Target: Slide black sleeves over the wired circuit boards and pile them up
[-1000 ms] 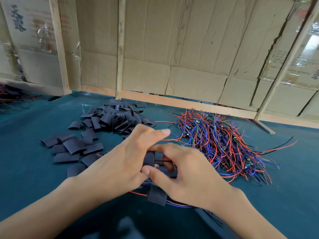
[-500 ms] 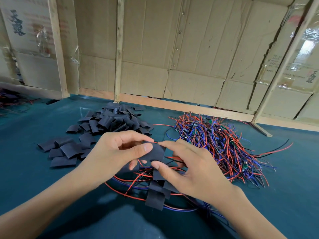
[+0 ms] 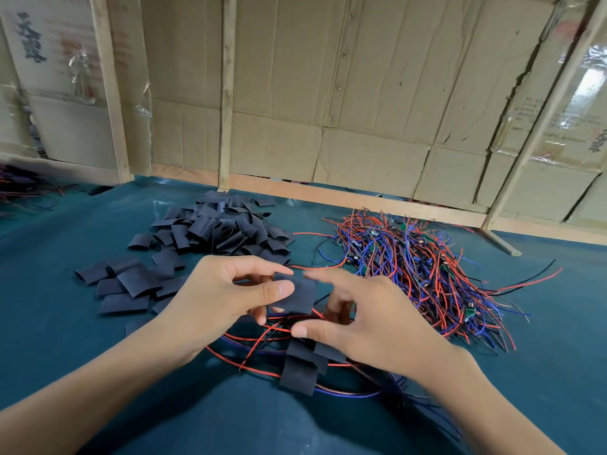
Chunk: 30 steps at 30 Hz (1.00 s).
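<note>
My left hand (image 3: 226,297) pinches a flat black sleeve (image 3: 299,295) between thumb and fingers, lifted above the table. My right hand (image 3: 368,318) hovers just right of the sleeve with its fingers spread; the fingertips are blurred and hold nothing that I can make out. Below both hands lies a small pile of sleeved boards (image 3: 303,362) with red, black and blue wires looping out. A heap of empty black sleeves (image 3: 216,231) lies at the back left. A tangle of bare wired circuit boards (image 3: 417,267) sits to the right.
The table is covered in teal cloth (image 3: 65,339). More loose sleeves (image 3: 128,285) are scattered left of my left hand. A cardboard wall with wooden posts (image 3: 225,93) closes off the back. Another bundle of wires (image 3: 19,188) lies at the far left edge.
Both hands rose off the pile. My left hand now holds the sleeve up by itself, and my right hand has let go and spread its fingers.
</note>
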Available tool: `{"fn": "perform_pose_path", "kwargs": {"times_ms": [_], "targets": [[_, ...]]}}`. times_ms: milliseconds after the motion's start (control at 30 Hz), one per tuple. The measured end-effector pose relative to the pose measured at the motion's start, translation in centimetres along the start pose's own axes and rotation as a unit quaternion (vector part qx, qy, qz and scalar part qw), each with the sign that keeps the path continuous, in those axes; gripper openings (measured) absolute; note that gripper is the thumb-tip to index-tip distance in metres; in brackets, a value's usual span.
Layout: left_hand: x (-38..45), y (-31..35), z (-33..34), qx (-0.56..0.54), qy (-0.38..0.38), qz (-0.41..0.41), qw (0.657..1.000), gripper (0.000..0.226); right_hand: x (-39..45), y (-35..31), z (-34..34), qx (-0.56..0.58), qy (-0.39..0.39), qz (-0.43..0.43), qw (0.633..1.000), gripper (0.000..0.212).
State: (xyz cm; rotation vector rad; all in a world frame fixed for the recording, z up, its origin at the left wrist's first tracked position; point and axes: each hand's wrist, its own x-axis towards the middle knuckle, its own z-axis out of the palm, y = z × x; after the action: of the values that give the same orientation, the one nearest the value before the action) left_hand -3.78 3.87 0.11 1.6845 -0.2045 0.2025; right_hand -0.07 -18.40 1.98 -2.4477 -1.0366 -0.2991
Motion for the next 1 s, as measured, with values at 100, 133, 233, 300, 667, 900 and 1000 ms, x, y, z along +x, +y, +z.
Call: {"fn": "perform_pose_path", "kwargs": {"times_ms": [100, 133, 233, 300, 667, 900, 1000], "targets": [[0.0, 0.1, 0.0, 0.011, 0.015, -0.001, 1.0, 0.019, -0.2, 0.6, -0.9, -0.012, -0.024, -0.01, 1.0, 0.041], [0.0, 0.2, -0.1, 0.01, 0.022, 0.0, 1.0, 0.017, -0.3, 0.8, -1.2, -0.012, -0.035, -0.017, 0.999, 0.034], [0.1, 0.3, -0.4, 0.009, 0.03, 0.005, 0.999, 0.018, -0.2, 1.1, -1.7, -0.005, -0.07, -0.052, 0.996, 0.028], [0.1, 0.4, -0.5, 0.01, 0.024, 0.01, 1.0, 0.022, -0.2, 1.4, -1.6, 0.014, -0.076, -0.066, 0.995, 0.032], [0.1, 0.9, -0.5, -0.014, 0.047, -0.008, 0.999, 0.029, 0.3, 0.6, -0.1, 0.052, 0.002, -0.029, 0.998, 0.06], [0.0, 0.9, -0.6, -0.013, 0.031, -0.016, 0.999, 0.034, -0.4, 0.2, 0.0, 0.041, 0.036, -0.064, 0.996, 0.084], [0.0, 1.0, -0.2, -0.051, 0.016, -0.037, 0.998, 0.033, -0.4, -0.1, -0.2, 0.023, 0.062, -0.073, 0.995, 0.089]]}}
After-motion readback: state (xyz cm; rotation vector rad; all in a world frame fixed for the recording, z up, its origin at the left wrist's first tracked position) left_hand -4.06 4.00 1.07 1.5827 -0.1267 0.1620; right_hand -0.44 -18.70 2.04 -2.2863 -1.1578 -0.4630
